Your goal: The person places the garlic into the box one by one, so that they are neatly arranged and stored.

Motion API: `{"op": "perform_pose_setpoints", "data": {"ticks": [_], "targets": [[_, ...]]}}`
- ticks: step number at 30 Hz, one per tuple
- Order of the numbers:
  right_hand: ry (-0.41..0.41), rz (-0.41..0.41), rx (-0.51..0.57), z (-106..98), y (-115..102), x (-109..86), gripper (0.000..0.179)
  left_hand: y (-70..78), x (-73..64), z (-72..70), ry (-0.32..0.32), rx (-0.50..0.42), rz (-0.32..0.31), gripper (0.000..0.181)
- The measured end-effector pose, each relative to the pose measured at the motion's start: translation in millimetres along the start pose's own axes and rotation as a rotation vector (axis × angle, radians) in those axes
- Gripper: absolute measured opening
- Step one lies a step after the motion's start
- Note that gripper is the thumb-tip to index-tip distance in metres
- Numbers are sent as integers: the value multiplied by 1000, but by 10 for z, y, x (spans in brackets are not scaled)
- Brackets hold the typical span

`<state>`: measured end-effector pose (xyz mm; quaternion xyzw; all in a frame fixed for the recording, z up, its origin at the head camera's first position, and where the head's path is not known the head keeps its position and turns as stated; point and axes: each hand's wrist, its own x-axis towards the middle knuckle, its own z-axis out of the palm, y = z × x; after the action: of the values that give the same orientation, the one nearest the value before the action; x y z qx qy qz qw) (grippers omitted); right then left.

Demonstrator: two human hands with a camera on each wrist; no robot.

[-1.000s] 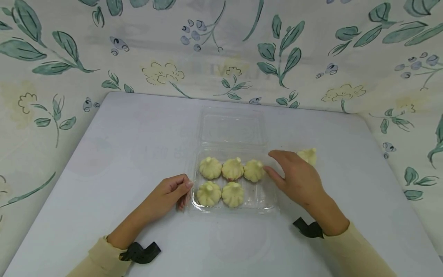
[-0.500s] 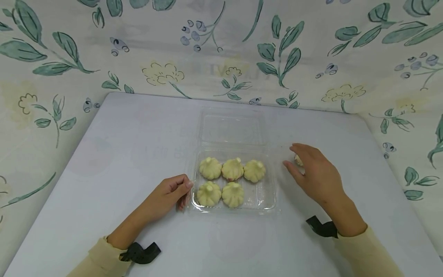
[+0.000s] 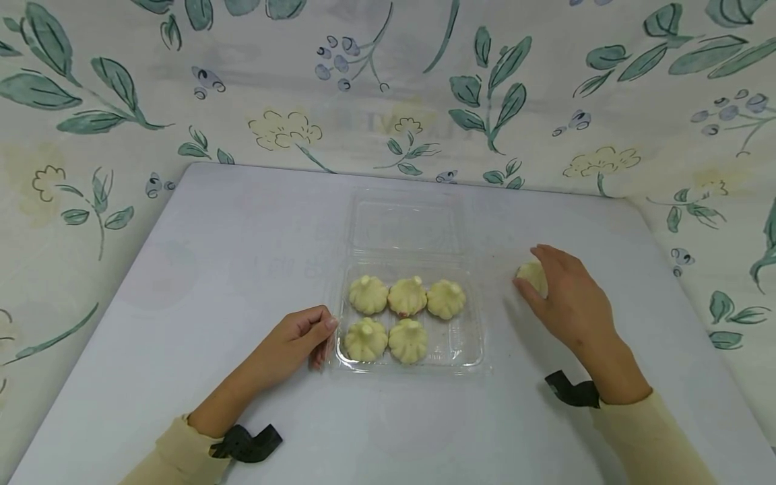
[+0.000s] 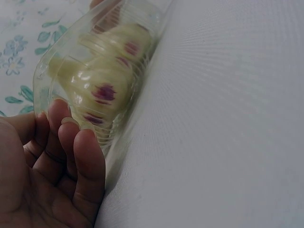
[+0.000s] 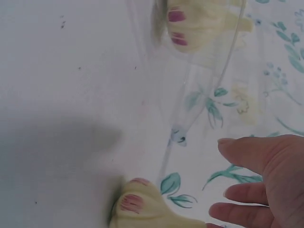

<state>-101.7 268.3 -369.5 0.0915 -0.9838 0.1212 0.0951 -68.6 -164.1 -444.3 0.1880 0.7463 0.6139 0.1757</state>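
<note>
Garlic lies on the bench right of the box, partly behind the right hand, fingers parted; the left hand pinches the box's edge. Off-centre contact could roll the rounded garlic.

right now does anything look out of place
Yes: one garlic bulb sits outside the clear container, on the table beside the right hand. It stands out because five others sit inside, with only two in the near row against three in the far row.
</note>
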Motion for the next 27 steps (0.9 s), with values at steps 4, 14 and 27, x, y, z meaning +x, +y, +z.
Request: {"op": "perform_pose_setpoints", "data": {"ticks": [4,14,27], "targets": [[-17,15,4,16,38,23,60,3,-1,2,-1,1,-1,33],[-79,78,25,-4,196,64,58,-4,0,2,-4,2,-1,32],[-44,112,66,41,341,55,43,-17,5,-4,-6,-11,8,33]]}}
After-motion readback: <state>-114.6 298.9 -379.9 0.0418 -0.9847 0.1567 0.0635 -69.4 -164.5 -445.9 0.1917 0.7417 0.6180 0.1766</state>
